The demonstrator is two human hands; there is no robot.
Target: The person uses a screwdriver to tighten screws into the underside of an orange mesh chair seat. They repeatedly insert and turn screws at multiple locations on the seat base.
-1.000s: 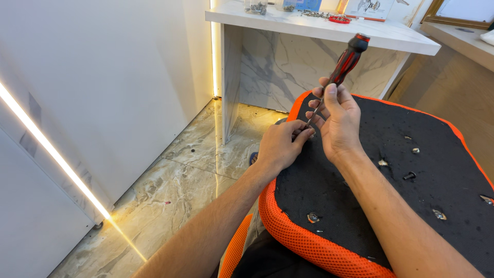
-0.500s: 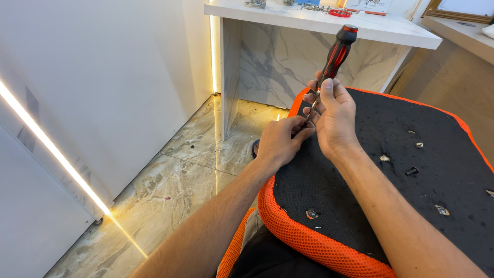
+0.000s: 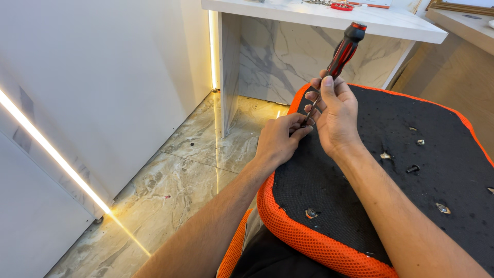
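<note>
The right hand (image 3: 337,110) is clenched around the lower handle of a red-and-black screwdriver (image 3: 343,49), which stands tilted, handle end up and away from the person, above the near left corner of an upturned chair seat (image 3: 360,185). The left hand (image 3: 280,139) pinches at the shaft tip just below; whether a screw or only the tip sits between its fingers cannot be told. The screwdriver is judged light and rigid, its ribbed handle offering a non-slip hold — grasp it mid-handle for torque, and steady the thin shaft near the tip. The seat underside is black fabric with an orange mesh border; several screws (image 3: 412,168) and fittings are set in or lie loose on it — small parts, easily lost. Beyond the seat stands a white desk (image 3: 329,18) with a marbled panel, on a polished marble floor (image 3: 170,180) with strip lighting along a white wall.
</note>
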